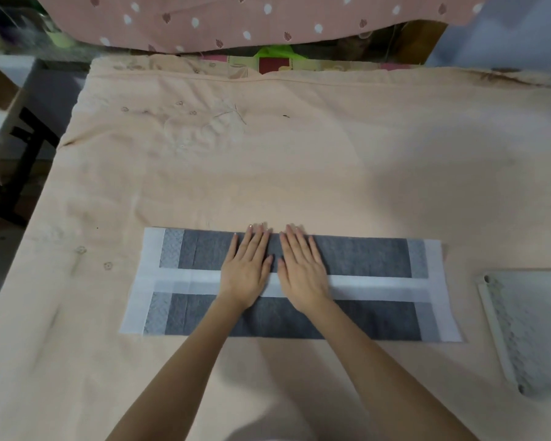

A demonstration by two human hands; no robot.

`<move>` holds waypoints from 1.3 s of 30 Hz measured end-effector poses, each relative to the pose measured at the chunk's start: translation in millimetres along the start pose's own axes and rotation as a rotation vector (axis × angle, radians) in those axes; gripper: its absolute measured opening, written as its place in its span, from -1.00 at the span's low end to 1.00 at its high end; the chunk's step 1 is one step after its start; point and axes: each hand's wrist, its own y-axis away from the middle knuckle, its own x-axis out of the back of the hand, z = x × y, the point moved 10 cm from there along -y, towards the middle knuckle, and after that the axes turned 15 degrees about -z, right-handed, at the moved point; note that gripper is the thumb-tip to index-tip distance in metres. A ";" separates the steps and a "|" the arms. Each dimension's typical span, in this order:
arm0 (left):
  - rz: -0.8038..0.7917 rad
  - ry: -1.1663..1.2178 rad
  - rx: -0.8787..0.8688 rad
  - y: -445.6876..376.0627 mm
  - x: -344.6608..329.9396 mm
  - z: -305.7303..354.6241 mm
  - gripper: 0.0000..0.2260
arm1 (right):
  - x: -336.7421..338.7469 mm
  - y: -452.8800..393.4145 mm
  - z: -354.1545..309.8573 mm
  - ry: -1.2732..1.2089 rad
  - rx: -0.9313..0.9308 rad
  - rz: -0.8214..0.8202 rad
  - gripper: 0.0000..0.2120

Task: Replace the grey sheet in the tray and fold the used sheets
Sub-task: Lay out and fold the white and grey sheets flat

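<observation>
I press my left hand (247,267) and right hand (303,268), fingers flat and gripping nothing, on the folded grey sheet (363,257) to crease it, tray (490,300) waiting at three o'clock.

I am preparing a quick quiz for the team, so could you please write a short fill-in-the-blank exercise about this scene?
1. Both hands, the left hand and the right hand, lie ____ on the grey sheet.
2. The tray sits at the ____ edge of the view.
3. A ____ band runs lengthwise between the sheet's two grey strips.
4. The sheet lies on a ____-coloured cloth.

Missing words: flat; right; white; peach
</observation>
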 end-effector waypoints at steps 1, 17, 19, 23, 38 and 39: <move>-0.001 -0.003 0.000 -3.8 -1.8 1.0 -0.55 | -7.2 -6.1 -2.6 0.022 -0.014 -0.036 -0.47; -0.012 -0.019 0.020 -15.0 -15.7 -9.8 -0.49 | -21.3 -15.9 3.6 0.032 -0.047 -0.042 -0.44; -0.004 -0.025 0.022 -15.2 -15.5 -10.3 -0.50 | -18.3 -13.9 8.8 0.010 -0.042 -0.028 -0.45; 0.012 -0.036 0.029 -15.0 -15.1 -10.6 -0.49 | -15.4 -6.1 43.8 -0.002 -0.071 -0.011 -0.46; 0.008 -0.051 0.046 -17.0 -16.6 -10.6 -0.47 | -1.2 69.5 253.8 -0.161 -0.408 0.050 -0.43; 0.011 -0.052 0.047 -17.1 -16.7 -10.9 -0.47 | -1.4 71.1 258.2 -0.157 -0.406 0.049 -0.43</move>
